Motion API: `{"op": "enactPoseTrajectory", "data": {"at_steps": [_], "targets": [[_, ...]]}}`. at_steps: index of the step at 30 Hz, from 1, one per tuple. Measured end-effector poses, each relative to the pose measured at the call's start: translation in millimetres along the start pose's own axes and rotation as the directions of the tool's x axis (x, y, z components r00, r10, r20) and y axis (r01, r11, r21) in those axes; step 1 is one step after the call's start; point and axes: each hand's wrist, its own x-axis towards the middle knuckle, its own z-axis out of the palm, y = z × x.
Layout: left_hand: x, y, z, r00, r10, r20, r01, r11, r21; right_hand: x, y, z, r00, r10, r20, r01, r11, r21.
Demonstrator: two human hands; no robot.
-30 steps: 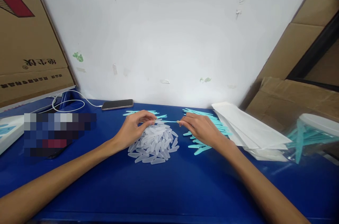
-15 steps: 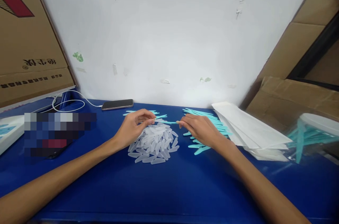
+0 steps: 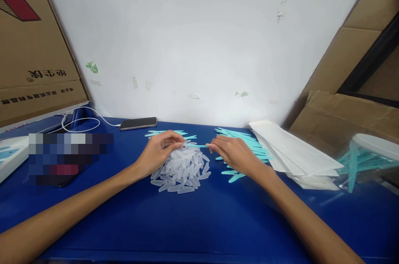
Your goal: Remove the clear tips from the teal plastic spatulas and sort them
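Note:
Between my two hands a thin teal stick (image 3: 198, 146) is held level above a heap of translucent white caps (image 3: 183, 168). My left hand (image 3: 163, 147) pinches its left end, where a pale piece shows at the fingertips, perhaps a cap. The fingers of my right hand (image 3: 229, 149) are closed on the right end. Many teal sticks (image 3: 257, 149) lie in a pile beside and behind my right hand. A few more teal sticks (image 3: 190, 136) rest behind my left hand.
White paper sheets or bags (image 3: 296, 151) lie to the right, beside a clear container (image 3: 374, 151) of teal sticks. A phone (image 3: 139, 123) with a white cable sits near the wall. Cardboard boxes (image 3: 34, 48) stand at both sides, and a white tray (image 3: 18, 154) is at far left.
Both hands have barely moved. The stick between them sits very slightly lower, and its left end has shifted a little at my left fingertips.

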Motion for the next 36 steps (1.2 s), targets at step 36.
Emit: {"op": "enactPoseTrajectory", "data": {"at_steps": [36], "targets": [[-6.0,4.3,5.0,0.967,0.251,0.042,-0.253,0.934,0.252,0.0,-18.2,4.8,0.998,-0.059,-0.019,0.059,0.998,0.009]]}}
